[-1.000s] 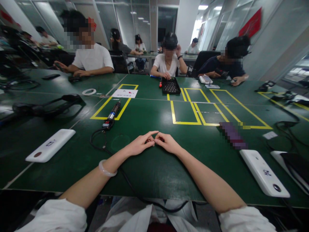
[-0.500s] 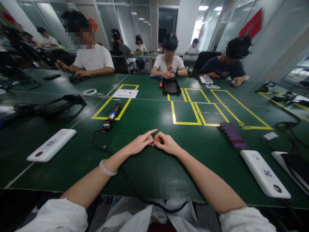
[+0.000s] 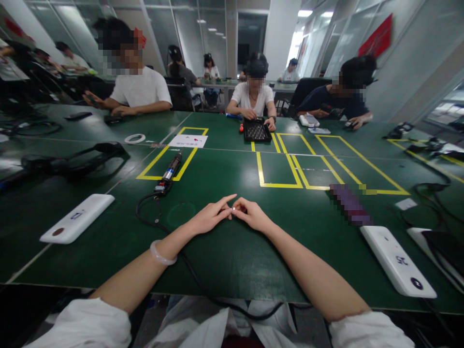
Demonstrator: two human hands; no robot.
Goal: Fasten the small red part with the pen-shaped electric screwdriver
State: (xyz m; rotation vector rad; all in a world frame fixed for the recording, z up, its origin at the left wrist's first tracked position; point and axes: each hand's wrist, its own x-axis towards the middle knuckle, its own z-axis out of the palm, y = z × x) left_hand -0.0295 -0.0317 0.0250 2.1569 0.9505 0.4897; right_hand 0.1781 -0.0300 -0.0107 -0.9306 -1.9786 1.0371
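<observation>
tiny pale piece [image 3: 234, 209], shape unclear, pinched in right grip [image 3: 253, 213] beside left grip [image 3: 210, 216], over green tabletop [image 3: 232, 266].

The green bench [image 3: 232, 270] carried yellow tape outlines [image 3: 281, 184] — near its far edge sat a black tray [image 3: 258, 140], by the near edge a white oblong device [image 3: 389, 251], between them a corded screwdriver [image 3: 171, 169].

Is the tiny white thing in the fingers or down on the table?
In: the tiny white thing shows in the pinch of the right hand, with the left hand up against it.
</observation>
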